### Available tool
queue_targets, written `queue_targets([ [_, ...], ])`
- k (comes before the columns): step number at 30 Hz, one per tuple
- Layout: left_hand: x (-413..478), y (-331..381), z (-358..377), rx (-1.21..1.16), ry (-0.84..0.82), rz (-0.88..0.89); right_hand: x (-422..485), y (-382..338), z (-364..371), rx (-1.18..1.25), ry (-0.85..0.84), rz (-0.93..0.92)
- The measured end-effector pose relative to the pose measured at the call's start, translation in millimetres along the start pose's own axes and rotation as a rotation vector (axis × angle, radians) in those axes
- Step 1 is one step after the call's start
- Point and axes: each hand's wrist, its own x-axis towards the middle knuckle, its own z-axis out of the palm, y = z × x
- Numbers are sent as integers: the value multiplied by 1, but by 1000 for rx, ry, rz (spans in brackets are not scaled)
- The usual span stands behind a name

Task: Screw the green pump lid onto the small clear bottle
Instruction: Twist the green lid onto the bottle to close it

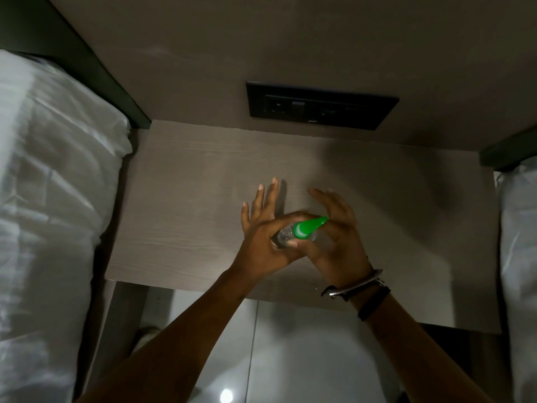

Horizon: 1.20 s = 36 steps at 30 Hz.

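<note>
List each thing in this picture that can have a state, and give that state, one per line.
Small clear plastic bottle: held above the table, tilted.
Green pump lid: on the bottle's neck.
Left hand: gripping the bottle.
Right hand: around the lid.
Black wall socket panel: nothing plugged in.

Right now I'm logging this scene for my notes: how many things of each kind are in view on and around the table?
Clear bottle: 1
Green pump lid: 1
Hands, left and right: 2
Wristbands: 2
Socket panel: 1
Table: 1
Total: 8
</note>
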Motion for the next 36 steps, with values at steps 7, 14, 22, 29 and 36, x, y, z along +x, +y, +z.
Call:
queue_targets([
  [7,-1,-4,0,-8,-6,4,1,0,-3,69,-88,38],
  [14,3,-2,-2,1,-28,-28,5,-8,0,-41,36,99],
  [22,4,-5,1,2,-20,-12,1,-9,1,-41,51,54],
  [29,5,-5,0,-19,-38,0,-2,-4,-2,88,-58,90],
  [36,5,2,-5,-102,-14,-6,0,-14,8,-93,165,117],
])
